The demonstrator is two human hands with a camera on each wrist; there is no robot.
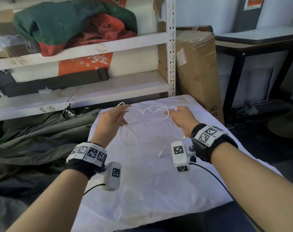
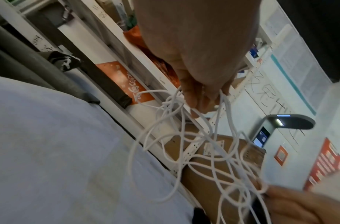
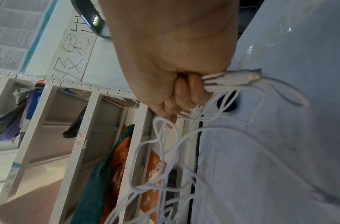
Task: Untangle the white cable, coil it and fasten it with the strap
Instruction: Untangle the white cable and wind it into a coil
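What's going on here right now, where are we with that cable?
A person is holding a tangled white cable up over a white cloth, stretched between both hands. The left hand pinches several loops at its fingertips; the right hand grips a bundle of strands with a plug sticking out. It is not yet untangled or coiled, and no strap can be made out.

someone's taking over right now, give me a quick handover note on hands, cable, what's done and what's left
Left hand: fingertips pinch several strands of the cable, lifted off the cloth.
Right hand: fist closed round a bundle of strands near a plug.
Cable: stretched between both hands, loops crossing and knotted; a loose plug lies on the cloth.
Done: cable picked up, spread out.
Left: finish untangling, coil, fasten. No strap clearly visible.
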